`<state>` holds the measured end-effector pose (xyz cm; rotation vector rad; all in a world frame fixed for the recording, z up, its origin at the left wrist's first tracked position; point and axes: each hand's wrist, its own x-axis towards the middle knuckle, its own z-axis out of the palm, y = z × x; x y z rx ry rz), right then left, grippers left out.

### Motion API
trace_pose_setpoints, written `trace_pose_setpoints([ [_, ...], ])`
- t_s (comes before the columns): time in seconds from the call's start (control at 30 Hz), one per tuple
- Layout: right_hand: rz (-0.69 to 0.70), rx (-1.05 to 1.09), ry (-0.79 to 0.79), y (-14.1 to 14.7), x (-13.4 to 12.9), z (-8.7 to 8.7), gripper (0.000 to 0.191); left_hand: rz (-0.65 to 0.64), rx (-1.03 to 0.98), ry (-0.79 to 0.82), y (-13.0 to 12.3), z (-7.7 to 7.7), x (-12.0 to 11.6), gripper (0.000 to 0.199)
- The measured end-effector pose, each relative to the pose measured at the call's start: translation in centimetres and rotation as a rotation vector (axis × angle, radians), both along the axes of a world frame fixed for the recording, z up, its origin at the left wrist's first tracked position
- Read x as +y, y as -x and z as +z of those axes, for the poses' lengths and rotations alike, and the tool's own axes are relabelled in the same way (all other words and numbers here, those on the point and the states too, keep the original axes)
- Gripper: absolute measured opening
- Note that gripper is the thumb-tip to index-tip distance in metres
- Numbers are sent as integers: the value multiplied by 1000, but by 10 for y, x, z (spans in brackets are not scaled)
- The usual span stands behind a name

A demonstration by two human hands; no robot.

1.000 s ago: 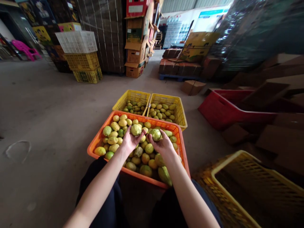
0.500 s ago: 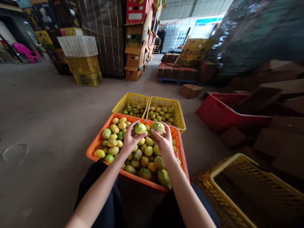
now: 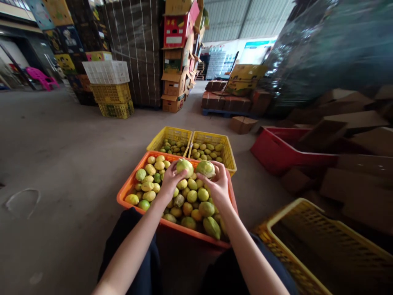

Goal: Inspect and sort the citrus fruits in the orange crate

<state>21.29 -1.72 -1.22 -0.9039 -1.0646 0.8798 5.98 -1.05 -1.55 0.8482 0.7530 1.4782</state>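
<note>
My left hand (image 3: 169, 180) is closed around a pale yellow-green fruit (image 3: 184, 167), lemon-like in shape, thumb in front and fingers behind. Beside it my right hand (image 3: 220, 184) grips another greenish fruit (image 3: 205, 168) with a rougher, mottled skin. The two held fruits are close together but apart, above an orange plastic crate (image 3: 196, 234). Many similar fruits, yellow to green, fill that crate; one long green fruit (image 3: 211, 228) lies near its front right corner. My forearms and hands hide part of the pile.
Two yellow crates (image 3: 229, 152) with more fruit adjoin the far side of the orange one. A yellow crate (image 3: 297, 205) stands at the right, near my knee. Beyond it are a red bin (image 3: 270, 151) and cardboard. Stacked crates (image 3: 112, 93) and boxes (image 3: 172, 88) stand farther back.
Both hands still hold their fruits. The right-hand fruit has turned somewhat, and the fingers have shifted around it. The view has tipped slightly upward.
</note>
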Motion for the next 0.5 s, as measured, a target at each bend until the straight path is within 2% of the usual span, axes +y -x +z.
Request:
trace_pose_setpoints([
  [0.1, 67, 314, 193, -2, -12, 9, 38, -144, -223, 133, 8, 12, -14, 47],
  [0.2, 208, 627, 352, -4, -22, 13, 35, -198, -400, 270, 18, 20, -28, 40],
  [0.33, 440, 805, 322, -1, -38, 15, 33, -235, -521, 322, 32, 17, -37, 33],
  [0.43, 404, 888, 366, 3, -47, 17, 29, -269, -386, 294, 40, 6, -34, 41],
  [0.5, 339, 888, 420, 1, -50, 17, 23, -233, -66, 205, 43, -7, -32, 51],
])
